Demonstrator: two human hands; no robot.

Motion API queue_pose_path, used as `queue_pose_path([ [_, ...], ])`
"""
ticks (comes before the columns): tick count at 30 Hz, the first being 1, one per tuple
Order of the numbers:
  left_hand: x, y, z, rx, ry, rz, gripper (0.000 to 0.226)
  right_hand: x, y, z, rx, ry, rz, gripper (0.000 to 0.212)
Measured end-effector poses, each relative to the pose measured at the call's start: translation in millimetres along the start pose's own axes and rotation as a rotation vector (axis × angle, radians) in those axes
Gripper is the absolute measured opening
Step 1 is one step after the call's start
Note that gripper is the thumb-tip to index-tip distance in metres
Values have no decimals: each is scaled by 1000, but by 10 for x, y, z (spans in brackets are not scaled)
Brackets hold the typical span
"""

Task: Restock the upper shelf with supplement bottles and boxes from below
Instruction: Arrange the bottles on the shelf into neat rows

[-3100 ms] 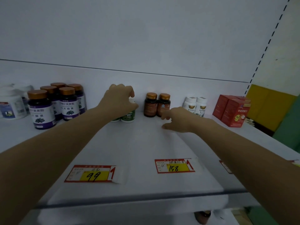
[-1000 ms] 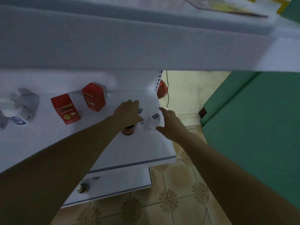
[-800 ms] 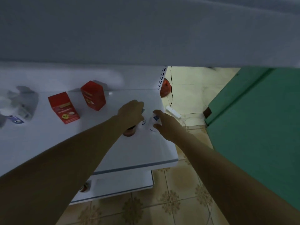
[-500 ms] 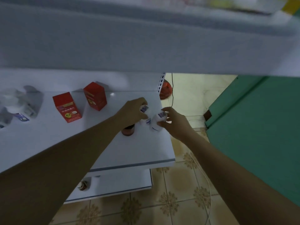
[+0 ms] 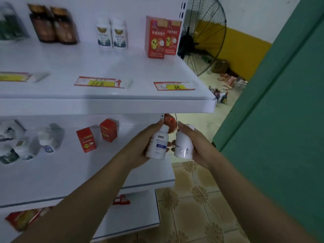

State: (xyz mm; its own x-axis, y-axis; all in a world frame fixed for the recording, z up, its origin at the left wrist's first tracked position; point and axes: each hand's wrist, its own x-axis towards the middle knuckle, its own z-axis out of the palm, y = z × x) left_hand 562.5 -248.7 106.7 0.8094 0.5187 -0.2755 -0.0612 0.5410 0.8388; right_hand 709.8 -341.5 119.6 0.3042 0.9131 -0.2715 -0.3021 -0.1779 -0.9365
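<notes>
My left hand (image 5: 140,146) grips a white bottle with a blue label (image 5: 158,145), held upright just below the upper shelf's front edge (image 5: 122,106). Beside it my right hand (image 5: 198,146) holds a second white bottle (image 5: 183,146). Both bottles hang in the air off the right end of the lower shelf (image 5: 87,172). On the upper shelf stand two brown bottles (image 5: 52,25), two white bottles (image 5: 112,34) and two red boxes (image 5: 160,37). Two small red boxes (image 5: 96,135) remain on the lower shelf.
Blurred white bottles (image 5: 43,141) sit at the lower shelf's left. Price tags (image 5: 101,82) lie along the upper shelf's front. A black floor fan (image 5: 203,37) stands behind the shelf's right end, a green wall (image 5: 280,120) at right. A white cable (image 5: 206,193) trails over the tiled floor.
Both hands have lifted the two white bottles off the lower shelf and raised them toward the upper shelf. The view has tilted up, so the upper shelf's goods show again.
</notes>
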Motion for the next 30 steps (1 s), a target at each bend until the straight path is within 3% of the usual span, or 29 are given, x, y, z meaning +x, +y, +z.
queue_pose_path([
  [3,-250,71,157,-65,-57,49,34,-247,-179,187,66,-81,-13,40],
  [18,-953,574,347,-70,-75,278,39,-756,-615,788,158,-109,-135,35],
  [26,-1219,850,349,-89,-72,345,40,-759,-880,1091,131,-220,-200,37],
  [30,-1553,1073,231,-14,42,425,28,-698,-1032,1494,95,-336,-214,35],
])
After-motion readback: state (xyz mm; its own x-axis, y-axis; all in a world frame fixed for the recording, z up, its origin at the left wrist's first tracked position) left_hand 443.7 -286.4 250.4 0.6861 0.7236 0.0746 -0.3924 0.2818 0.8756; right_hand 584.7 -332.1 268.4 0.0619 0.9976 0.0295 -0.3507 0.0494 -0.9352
